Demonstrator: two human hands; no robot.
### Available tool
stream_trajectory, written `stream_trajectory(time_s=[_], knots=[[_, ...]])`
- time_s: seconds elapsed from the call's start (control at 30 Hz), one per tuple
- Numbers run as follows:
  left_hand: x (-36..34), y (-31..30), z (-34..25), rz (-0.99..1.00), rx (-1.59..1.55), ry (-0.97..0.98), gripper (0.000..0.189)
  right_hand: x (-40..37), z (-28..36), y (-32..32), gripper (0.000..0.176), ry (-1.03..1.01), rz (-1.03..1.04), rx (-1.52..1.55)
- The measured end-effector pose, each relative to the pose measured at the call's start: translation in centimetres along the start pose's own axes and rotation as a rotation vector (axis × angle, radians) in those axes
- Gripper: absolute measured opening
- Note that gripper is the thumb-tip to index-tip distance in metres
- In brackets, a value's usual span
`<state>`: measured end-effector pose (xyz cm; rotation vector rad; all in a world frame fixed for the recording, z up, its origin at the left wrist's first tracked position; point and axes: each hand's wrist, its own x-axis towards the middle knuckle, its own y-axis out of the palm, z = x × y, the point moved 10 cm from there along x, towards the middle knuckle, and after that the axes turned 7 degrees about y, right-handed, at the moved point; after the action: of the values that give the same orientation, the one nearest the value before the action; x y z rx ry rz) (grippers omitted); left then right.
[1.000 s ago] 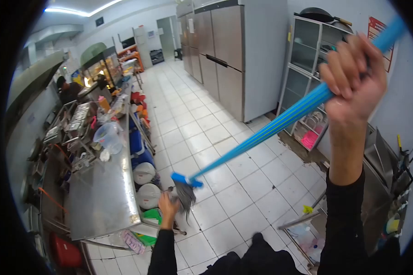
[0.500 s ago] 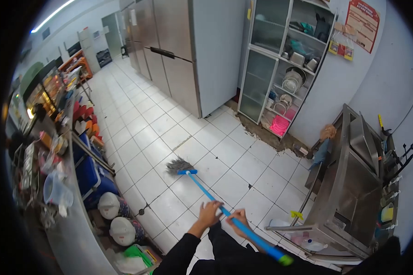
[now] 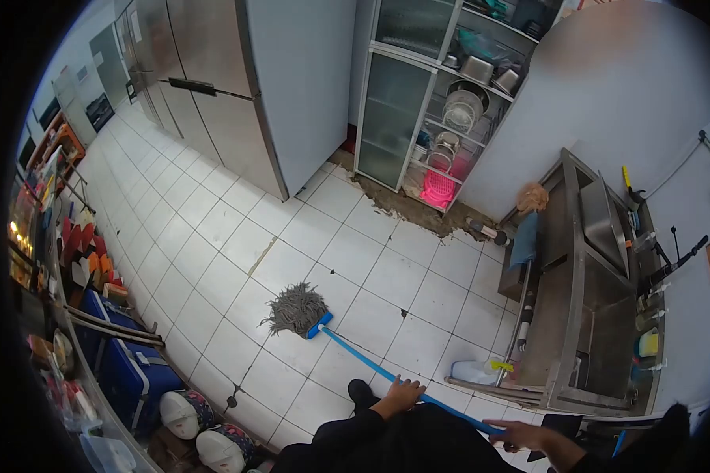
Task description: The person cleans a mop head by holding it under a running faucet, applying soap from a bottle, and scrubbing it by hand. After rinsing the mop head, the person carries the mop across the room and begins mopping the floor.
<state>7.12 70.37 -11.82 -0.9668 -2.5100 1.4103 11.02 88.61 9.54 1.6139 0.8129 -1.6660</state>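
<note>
A mop with a blue handle (image 3: 363, 359) slants across the floor in the head view. Its grey string head (image 3: 295, 309) lies spread on white tiles, joined by a blue clamp. My left hand (image 3: 403, 394) is closed round the middle of the handle, close to my body. Farther right, my right hand (image 3: 517, 434) grips the handle near its upper end, with the fingers partly stretched along it. My dark sleeves and clothing hide part of the handle's surroundings. One dark shoe (image 3: 361, 396) shows beside the handle.
Steel sink unit (image 3: 560, 315) stands on the right, with a clear plastic bottle (image 3: 473, 371) below it. A steel refrigerator (image 3: 213, 87) and a dish cabinet (image 3: 394, 118) stand ahead. Blue coolers (image 3: 130, 378) and white-lidded containers (image 3: 183, 414) line the left. Broken tiles edge the cabinet.
The view has turned right and downward. My hands have moved apart along the handle, the right one toward its upper end. The mop strings are now more spread out.
</note>
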Motion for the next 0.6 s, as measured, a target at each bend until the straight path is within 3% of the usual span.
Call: stream_trajectory(time_s=[0.03,0.07,0.1,0.17,0.2,0.27,0.33,0.43,0.53,0.57,0.6], knots=[[-0.5,-0.2,0.7,0.003,-0.009,-0.001,0.033,0.3,0.4,0.8,0.056,0.036,-0.076,-0.199],[-1.1,-0.3,1.7,0.047,-0.005,-0.015,0.032,1.8,0.4,1.6,0.055,-0.096,0.016,-0.116],[-1.6,-1.6,3.6,-0.013,-0.01,-0.047,0.031,0.7,3.6,1.8,0.056,-0.031,-0.2,-0.43],[-3.9,-3.5,6.9,-0.118,-0.027,-0.125,0.029,2.8,8.8,2.1,0.052,-0.289,-0.315,-0.534],[-5.0,-3.5,10.5,-0.208,-0.017,-0.23,0.032,4.4,11.7,3.5,0.052,-0.485,-0.333,-0.583],[-9.0,-6.2,17.2,-0.199,-0.003,-0.467,0.035,9.5,18.3,6.0,0.055,-0.886,-0.384,-0.651],[-13.3,-11.5,23.7,-0.242,-0.003,-0.65,0.04,9.8,29.0,10.8,0.054,-0.666,-0.255,-0.566],[-19.4,-16.7,32.7,-0.515,-0.006,-0.84,0.046,17.8,42.4,16.0,0.05,-0.618,-0.225,-0.446],[-22.8,-17.1,43.1,-0.291,0.103,-0.943,0.046,19.4,48.6,20.9,0.045,-0.698,-0.267,-0.436],[-22.8,-16.9,44.6,-0.189,0.088,-0.9,0.042,19.5,49.0,21.4,0.044,-0.738,-0.327,-0.489],[-21.8,-16.2,45.1,-0.284,0.251,-0.712,0.031,19.6,49.2,21.9,0.042,-0.775,-0.392,-0.542]])
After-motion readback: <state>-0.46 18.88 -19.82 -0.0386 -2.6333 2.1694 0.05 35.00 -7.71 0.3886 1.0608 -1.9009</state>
